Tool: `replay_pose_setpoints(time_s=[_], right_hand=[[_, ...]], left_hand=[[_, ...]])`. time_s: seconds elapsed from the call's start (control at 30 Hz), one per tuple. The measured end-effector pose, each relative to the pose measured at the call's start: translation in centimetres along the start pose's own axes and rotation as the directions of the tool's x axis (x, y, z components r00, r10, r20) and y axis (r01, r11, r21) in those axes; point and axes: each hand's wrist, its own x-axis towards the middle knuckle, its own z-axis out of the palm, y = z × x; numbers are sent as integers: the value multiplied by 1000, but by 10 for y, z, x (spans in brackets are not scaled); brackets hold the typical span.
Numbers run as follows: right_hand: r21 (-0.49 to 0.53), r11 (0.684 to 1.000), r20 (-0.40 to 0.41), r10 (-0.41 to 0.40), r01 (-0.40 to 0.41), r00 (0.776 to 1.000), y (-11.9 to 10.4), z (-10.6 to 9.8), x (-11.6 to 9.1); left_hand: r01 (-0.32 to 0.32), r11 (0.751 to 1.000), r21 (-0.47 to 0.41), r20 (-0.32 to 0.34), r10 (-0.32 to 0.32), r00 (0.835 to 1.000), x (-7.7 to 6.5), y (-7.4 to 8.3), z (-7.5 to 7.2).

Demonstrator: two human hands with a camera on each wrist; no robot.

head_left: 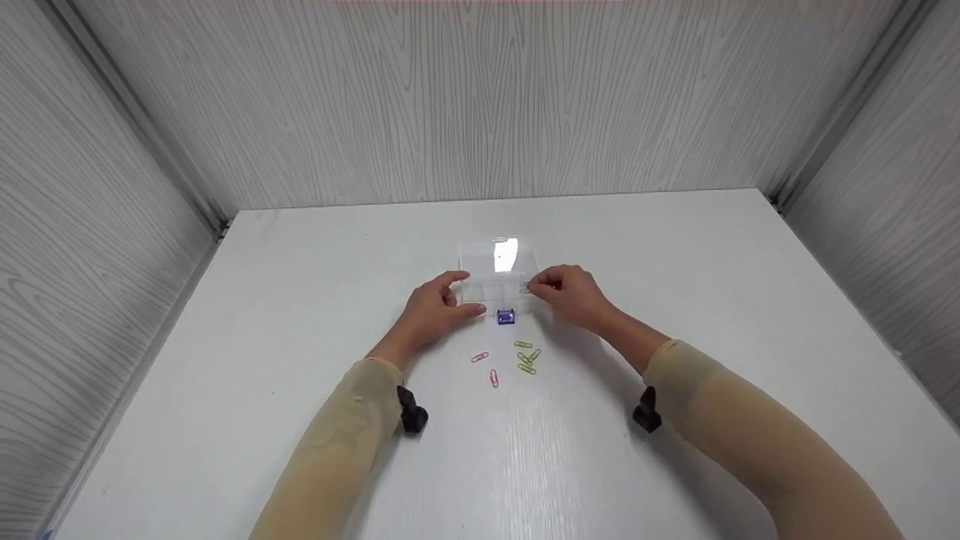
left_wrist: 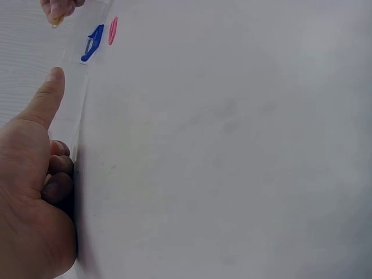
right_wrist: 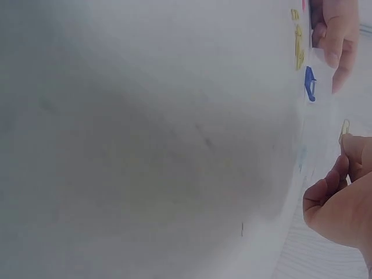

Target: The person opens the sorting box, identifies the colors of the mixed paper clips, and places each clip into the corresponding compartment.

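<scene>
A clear plastic box (head_left: pixel 491 291) with compartments lies on the table, its transparent lid (head_left: pixel 480 259) folded back on the far side. At its front edge is a blue latch (head_left: pixel 506 316). My left hand (head_left: pixel 433 307) holds the box's left side, thumb along the front and index finger near the back. Between thumb and finger, my right hand (head_left: pixel 574 296) pinches a yellow paper clip (right_wrist: pixel 345 125) over the box's right part. A small bluish thing (right_wrist: pixel 302 156) shows at the box's right end, too blurred to name.
Several yellow paper clips (head_left: pixel 527 368) lie in a loose group in front of the box. Two pink paper clips, one nearer the box (head_left: pixel 480 357) and one closer to me (head_left: pixel 494 379), lie left of them. A pale wood-grain panel (head_left: pixel 480 105) rises behind the white table (head_left: pixel 337 247).
</scene>
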Motion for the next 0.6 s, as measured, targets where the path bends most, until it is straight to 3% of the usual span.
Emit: replay_pose_setpoints(time_s=[0.4, 0.6], right_hand=[[24, 997, -17, -74, 75, 997, 7, -9, -12], [44, 990, 83, -136, 132, 987, 13, -10, -28]], left_hand=[[-20, 1000, 10, 3, 20, 1000, 3, -1, 1], [-3, 1000, -4, 7, 3, 1000, 2, -2, 0]])
